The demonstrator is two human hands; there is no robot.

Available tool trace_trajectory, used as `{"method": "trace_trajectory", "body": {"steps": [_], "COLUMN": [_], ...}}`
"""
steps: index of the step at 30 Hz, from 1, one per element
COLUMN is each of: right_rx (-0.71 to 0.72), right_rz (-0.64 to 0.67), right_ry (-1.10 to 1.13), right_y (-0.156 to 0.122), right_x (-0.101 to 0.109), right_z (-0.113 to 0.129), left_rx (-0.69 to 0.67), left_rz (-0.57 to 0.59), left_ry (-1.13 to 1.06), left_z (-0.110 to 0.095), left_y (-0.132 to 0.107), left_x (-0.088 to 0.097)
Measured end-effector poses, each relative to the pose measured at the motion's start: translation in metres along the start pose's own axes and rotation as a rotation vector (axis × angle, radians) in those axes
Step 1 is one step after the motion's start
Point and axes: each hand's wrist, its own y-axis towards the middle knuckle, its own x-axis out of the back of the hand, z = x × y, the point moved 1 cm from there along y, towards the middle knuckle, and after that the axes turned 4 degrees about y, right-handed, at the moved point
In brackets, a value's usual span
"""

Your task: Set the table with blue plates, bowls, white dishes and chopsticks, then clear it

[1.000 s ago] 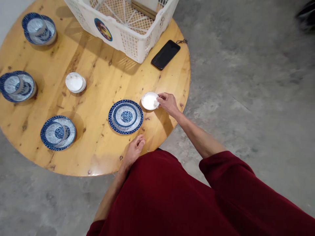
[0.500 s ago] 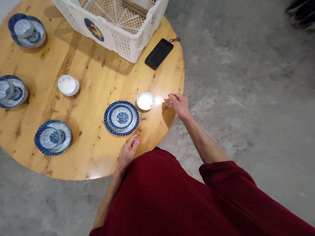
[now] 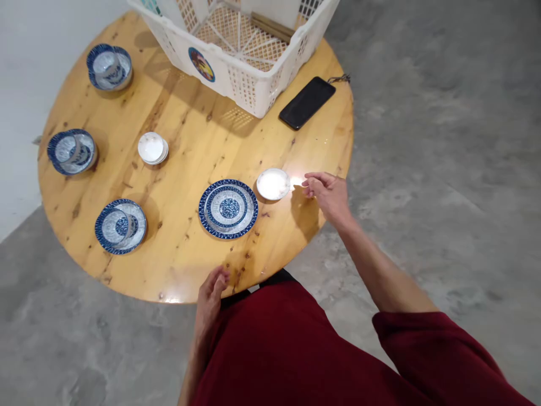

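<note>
Right grip (image 3: 331,197): held empty above the worktop (image 3: 181,254), its fingers half curled and only a narrow gap left to the thumb.
Left grip (image 3: 212,290): held empty at the near edge, fingers loosely bent.
White saucer (image 3: 273,184): set flat, just left of the right grip and apart from it.
Patterned plates (image 3: 228,208): stacked, blue-rimmed, placed beyond the left grip.
White dishes (image 3: 151,147): piled farther off, beyond and left of the left grip.
Blue-and-white sets (image 3: 120,226): three, spread leftward of both grips.
Phone (image 3: 307,103): laid beyond the right grip.
White crate (image 3: 243,87): stood beyond both grips.
</note>
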Motion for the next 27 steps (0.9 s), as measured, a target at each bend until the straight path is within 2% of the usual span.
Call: {"method": "trace_trajectory", "body": {"steps": [3, 8, 11, 14, 17, 22, 24, 27], "right_rx": [-0.001, -0.058, -0.096, -0.125, -0.144, -0.143, -0.140, -0.140], "right_rz": [-0.024, -0.107, -0.202, -0.287, -0.330, -0.293, -0.262, -0.170], "right_ry": [0.027, 0.072, 0.100, 0.130, 0.169, 0.218, 0.228, 0.231], "right_y": [-0.019, -0.080, -0.127, -0.179, -0.232, -0.304, -0.323, -0.337], "right_x": [-0.002, 0.007, 0.008, -0.005, -0.033, -0.101, -0.128, -0.162], "right_z": [0.000, -0.009, -0.019, -0.026, -0.029, -0.032, -0.030, -0.017], "left_rx": [0.022, -0.044, -0.103, -0.142, -0.167, -0.195, -0.232, -0.275], "left_rz": [-0.022, 0.013, 0.031, 0.039, 0.018, -0.012, 0.002, 0.020], "left_ry": [-0.029, -0.007, 0.017, 0.035, 0.034, -0.010, -0.006, -0.029], "left_z": [0.011, 0.007, 0.011, 0.033, 0.066, 0.116, 0.125, 0.126], "left_y": [-0.013, -0.016, -0.015, -0.016, -0.017, -0.018, -0.019, -0.021], "left_x": [0.004, 0.021, 0.042, 0.077, 0.122, 0.192, 0.211, 0.228]}}
